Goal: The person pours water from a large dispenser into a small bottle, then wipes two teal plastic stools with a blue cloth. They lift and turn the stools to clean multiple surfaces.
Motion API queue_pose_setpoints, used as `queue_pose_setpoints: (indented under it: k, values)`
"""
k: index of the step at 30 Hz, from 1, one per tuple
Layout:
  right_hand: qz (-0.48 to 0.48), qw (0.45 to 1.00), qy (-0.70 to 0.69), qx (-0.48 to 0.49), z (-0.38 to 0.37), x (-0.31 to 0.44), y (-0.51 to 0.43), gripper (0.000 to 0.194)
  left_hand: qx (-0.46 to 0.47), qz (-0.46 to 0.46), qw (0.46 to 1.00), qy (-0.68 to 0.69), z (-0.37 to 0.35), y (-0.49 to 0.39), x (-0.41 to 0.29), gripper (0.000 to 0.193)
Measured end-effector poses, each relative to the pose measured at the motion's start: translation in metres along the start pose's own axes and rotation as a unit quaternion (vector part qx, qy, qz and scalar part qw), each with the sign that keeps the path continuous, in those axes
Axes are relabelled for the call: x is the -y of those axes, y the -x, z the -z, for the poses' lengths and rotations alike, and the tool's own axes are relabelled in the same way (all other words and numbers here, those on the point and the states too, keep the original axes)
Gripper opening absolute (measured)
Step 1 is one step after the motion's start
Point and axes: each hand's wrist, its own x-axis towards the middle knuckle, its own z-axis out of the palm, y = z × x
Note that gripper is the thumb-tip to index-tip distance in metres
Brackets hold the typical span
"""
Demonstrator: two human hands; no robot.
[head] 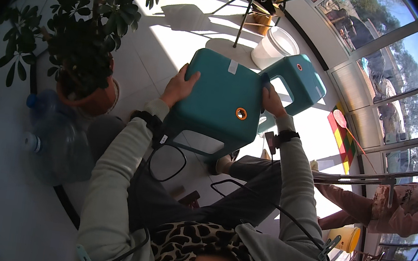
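A teal plastic stool (218, 92) is tilted in front of my knees, its top facing me. An orange-ringed hole and a pale sticker mark that top. My left hand (180, 86) grips the stool's left edge, thumb on the top and fingers out of sight. At the opposite edge, my right hand (274, 101) holds the stool's side. A dark blue piece (265, 81), perhaps cloth, lies between those fingers and the edge. Just beyond the right hand stands a second teal stool (305, 84), partly hidden.
A potted plant (91, 95) and large clear water bottles (60, 150) stand at my left. Farther ahead are a white bucket (275, 48) and a folding metal frame (245, 16). Another person's legs (345, 206) appear at right, near a yellow bucket (344, 237). Black cables (185, 163) hang about my arms.
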Motion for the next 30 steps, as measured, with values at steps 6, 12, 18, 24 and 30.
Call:
queue_pose_setpoints:
  k: [6, 12, 18, 24, 30]
  values:
    - [-0.066, 0.970, -0.231, 0.027, -0.015, 0.005, 0.092, 0.040, -0.013, 0.000, 1.000, -0.013, 0.001, 0.000, -0.001, 0.084]
    - [-0.002, 0.993, -0.115, 0.001, -0.001, 0.045, 0.174, 0.035, -0.017, 0.020, 1.000, -0.011, 0.001, 0.002, -0.002, 0.083]
    - [0.221, 0.965, 0.130, -0.050, -0.038, 0.107, 0.185, 0.055, -0.014, 0.023, 0.999, 0.020, 0.003, -0.002, -0.001, 0.078]
    - [0.341, 0.915, 0.210, 0.041, -0.081, 0.156, 0.154, 0.062, -0.013, 0.000, 0.998, 0.063, 0.002, -0.001, 0.004, 0.079]
    - [0.346, 0.932, 0.084, 0.061, -0.056, 0.128, 0.106, 0.052, -0.029, -0.015, 0.999, 0.041, 0.003, 0.000, 0.002, 0.078]
